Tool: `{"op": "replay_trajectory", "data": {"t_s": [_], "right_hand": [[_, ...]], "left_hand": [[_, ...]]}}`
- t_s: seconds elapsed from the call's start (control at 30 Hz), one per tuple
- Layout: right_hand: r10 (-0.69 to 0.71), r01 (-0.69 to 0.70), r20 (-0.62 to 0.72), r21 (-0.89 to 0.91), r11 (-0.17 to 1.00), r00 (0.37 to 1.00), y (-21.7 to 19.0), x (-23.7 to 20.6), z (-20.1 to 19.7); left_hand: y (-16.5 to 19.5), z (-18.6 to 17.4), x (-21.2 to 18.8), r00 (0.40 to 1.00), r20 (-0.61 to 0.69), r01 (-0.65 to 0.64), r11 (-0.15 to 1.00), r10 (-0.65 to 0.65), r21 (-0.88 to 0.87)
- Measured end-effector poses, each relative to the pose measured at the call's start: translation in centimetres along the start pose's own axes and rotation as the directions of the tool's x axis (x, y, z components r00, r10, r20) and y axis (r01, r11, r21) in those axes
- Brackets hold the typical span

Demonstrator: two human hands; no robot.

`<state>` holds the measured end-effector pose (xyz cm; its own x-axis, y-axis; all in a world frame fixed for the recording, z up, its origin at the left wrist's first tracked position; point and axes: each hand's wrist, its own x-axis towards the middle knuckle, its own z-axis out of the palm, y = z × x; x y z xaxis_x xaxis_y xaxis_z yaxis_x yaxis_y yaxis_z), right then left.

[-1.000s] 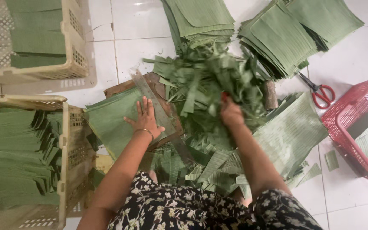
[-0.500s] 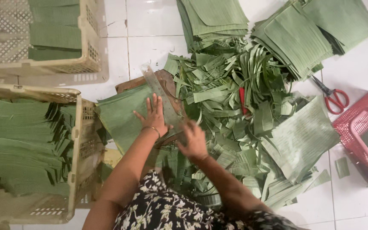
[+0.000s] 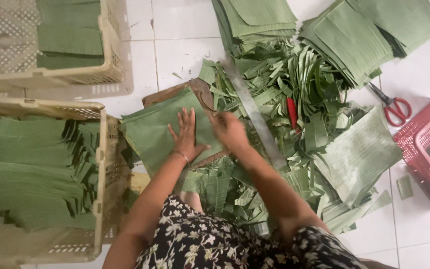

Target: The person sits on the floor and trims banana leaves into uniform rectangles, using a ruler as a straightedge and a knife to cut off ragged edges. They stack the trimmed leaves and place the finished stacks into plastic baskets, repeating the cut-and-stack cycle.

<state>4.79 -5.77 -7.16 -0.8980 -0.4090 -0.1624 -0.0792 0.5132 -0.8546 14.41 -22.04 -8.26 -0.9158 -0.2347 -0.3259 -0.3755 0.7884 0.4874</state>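
left hand (image 3: 187,135) lies flat, fingers spread, palm down on a stack of banana-leaf sheets (image 3: 158,130). it presses and grips nothing. the stack sits on a brown wooden cutting board (image 3: 172,92), whose edge shows at the stack's 12 o'clock side.

right hand (image 3: 231,130) is motion-blurred, just beside the left hand at its 3 o'clock. it looks curled near the lower end of a long grey metal blade (image 3: 255,115), but whether the fingers are closed on the handle i cannot tell.

blade's long axis runs from about 11 o'clock, far end near the upper leaf piles, down to 5 o'clock by the right forearm. it lies along the right-hand edge of the pressed stack, touching or close over the trimmings there. the right hand is the nearer hand to it; the left stays on the sheets at the blade's 9 o'clock.

surroundings: heap of cut leaf strips (image 3: 294,89) at 2 o'clock of the hands, with a small red-handled tool (image 3: 291,112) lying in it. neat stacks of cut leaf squares (image 3: 354,35) at the top. red-handled scissors (image 3: 393,105) on the white tile at 3 o'clock, a red plastic basket (image 3: 426,149) past them. two cream plastic crates (image 3: 106,149) at 9 and 11 o'clock, both holding leaf sheets.
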Motion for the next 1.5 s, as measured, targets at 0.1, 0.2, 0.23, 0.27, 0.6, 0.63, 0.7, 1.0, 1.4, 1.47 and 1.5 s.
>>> {"op": "replay_trajectory", "data": {"t_s": [0.1,0.2,0.23,0.27,0.6,0.63,0.7,1.0,1.4,1.47,1.5], "right_hand": [[0.016,0.002,0.071,-0.240,0.971,0.997,-1.3,1.7,3.8],[0.174,-0.161,0.014,-0.318,0.934,0.985,-1.9,2.7,5.5],[0.192,-0.180,0.005,-0.329,0.927,0.981,-2.0,2.8,5.7],[0.209,-0.198,-0.005,-0.341,0.919,0.978,-2.1,3.0,5.6],[0.247,-0.211,0.068,-0.335,0.918,0.967,-2.6,4.9,5.3],[0.218,-0.178,0.076,-0.353,0.919,0.973,-2.5,4.8,5.3],[0.225,-0.189,0.080,-0.316,0.930,0.971,-2.5,4.6,5.3],[0.318,-0.347,0.172,0.184,0.920,0.932,-1.2,4.1,4.6],[0.104,-0.108,-0.028,-0.224,0.969,0.994,0.9,5.9,-2.3],[-0.092,0.060,-0.110,-0.270,0.961,0.990,1.1,4.3,-4.3],[-0.098,0.036,-0.159,-0.351,0.936,0.982,1.5,3.0,-5.6]], "left_hand": [[-0.4,0.2,-0.2,0.997,-0.071,-0.035,0.994,0.028,-0.100],[-0.7,0.5,-0.5,0.986,-0.142,-0.115,0.980,0.092,-0.161],[-0.8,0.6,-0.7,0.981,-0.163,-0.135,0.973,0.105,-0.185],[-0.9,0.7,-0.9,0.975,-0.186,-0.156,0.965,0.117,-0.209],[-1.6,1.0,-2.0,0.920,-0.330,-0.325,0.880,0.210,-0.347],[-1.7,1.0,-2.0,0.912,-0.348,-0.337,0.882,0.218,-0.329],[-1.7,1.2,-2.1,0.894,-0.381,-0.358,0.886,0.236,-0.293],[-1.6,1.3,-2.7,0.866,-0.444,-0.406,0.841,0.229,-0.358],[-1.3,1.3,-3.2,0.987,-0.139,-0.063,0.987,0.084,0.145],[-1.0,1.1,-2.9,0.994,-0.098,-0.036,0.987,0.052,0.159],[-0.8,1.0,-2.8,0.997,-0.073,-0.027,0.985,0.040,0.168]]}}
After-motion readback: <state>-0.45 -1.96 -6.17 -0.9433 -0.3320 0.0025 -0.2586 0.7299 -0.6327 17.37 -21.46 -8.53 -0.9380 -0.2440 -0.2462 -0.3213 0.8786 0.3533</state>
